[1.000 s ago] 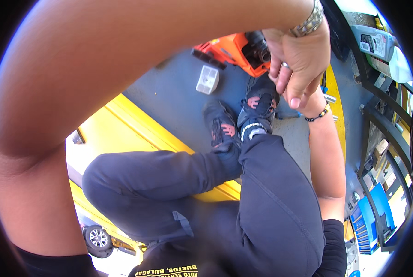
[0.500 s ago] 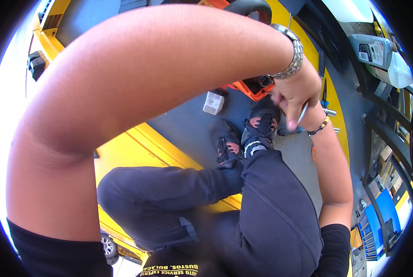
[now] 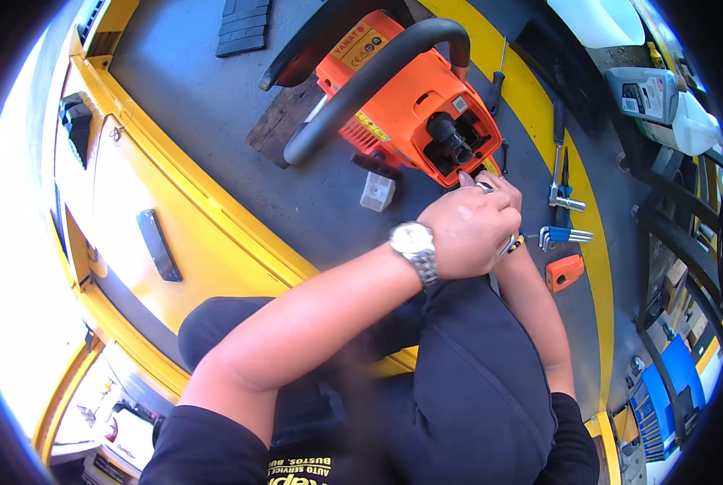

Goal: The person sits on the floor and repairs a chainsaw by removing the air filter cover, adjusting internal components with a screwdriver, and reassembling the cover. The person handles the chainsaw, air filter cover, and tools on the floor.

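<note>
An orange chainsaw (image 3: 410, 97) with a black wrap handle lies ahead of me. Its open end faces me, showing a black round intake (image 3: 450, 137). My left hand (image 3: 468, 228), with a watch at its wrist, is closed just below that opening. A small shiny metal bit shows by its fingers, too little to name. Beneath it my right hand (image 3: 508, 194) is mostly hidden; curled fingers show near the chainsaw's lower edge, and I cannot tell what they hold. Beside my right forearm lie a blue-held hex key set (image 3: 567, 234) and an orange cover (image 3: 564, 273).
A ratchet wrench (image 3: 557, 166) and a screwdriver (image 3: 497, 87) lie to the right of the chainsaw. A pale block (image 3: 378, 191) sits near its left side, and a wood piece (image 3: 285, 121) lies under it. A black rack (image 3: 676, 194) with bottles (image 3: 643, 94) stands at right.
My left arm has come down and back from across the view, uncovering the chainsaw. Both hands are now lower and further left, close to its opening. The thin metal rod seen earlier is mostly hidden.
</note>
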Motion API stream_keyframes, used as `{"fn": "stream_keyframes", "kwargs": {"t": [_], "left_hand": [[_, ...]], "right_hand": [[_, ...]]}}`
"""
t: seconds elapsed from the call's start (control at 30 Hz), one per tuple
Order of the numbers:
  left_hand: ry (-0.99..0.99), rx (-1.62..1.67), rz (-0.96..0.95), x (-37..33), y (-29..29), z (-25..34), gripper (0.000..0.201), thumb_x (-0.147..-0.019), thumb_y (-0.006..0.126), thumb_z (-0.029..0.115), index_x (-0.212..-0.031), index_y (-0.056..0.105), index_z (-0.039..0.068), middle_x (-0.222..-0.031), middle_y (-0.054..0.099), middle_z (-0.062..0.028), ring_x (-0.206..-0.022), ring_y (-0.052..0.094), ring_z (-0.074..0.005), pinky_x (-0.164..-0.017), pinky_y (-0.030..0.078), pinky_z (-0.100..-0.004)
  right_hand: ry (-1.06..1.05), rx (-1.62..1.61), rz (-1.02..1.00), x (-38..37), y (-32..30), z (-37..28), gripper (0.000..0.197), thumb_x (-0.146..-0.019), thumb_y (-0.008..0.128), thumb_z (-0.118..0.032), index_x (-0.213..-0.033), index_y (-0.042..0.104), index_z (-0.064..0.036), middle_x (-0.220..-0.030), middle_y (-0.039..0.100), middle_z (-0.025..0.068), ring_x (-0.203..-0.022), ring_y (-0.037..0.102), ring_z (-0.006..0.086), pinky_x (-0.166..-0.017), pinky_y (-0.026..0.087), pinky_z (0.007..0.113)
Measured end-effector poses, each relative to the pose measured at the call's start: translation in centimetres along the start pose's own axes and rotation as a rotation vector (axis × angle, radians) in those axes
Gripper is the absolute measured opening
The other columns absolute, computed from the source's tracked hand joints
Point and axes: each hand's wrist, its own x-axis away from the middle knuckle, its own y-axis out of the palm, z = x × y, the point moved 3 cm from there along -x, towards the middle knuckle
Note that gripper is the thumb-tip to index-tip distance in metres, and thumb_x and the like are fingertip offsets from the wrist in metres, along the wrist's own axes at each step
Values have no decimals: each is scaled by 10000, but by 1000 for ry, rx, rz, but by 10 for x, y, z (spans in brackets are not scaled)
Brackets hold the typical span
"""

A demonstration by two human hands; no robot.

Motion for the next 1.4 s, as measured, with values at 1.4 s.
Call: {"fn": "stream_keyframes", "kwargs": {"t": [1.4], "left_hand": [[-329, 191, 429, -5, -29, 10, 328, -949, 770, 215, -750, 693, -33, -776, 597, -94, -690, 579, -169, -606, 466, -320]], "right_hand": [[77, 169, -106, -9, -13, -26, 190, -837, 673, -253, -867, 593, -83, -797, 633, 110, -763, 684, 321, -624, 548, 421]]}}
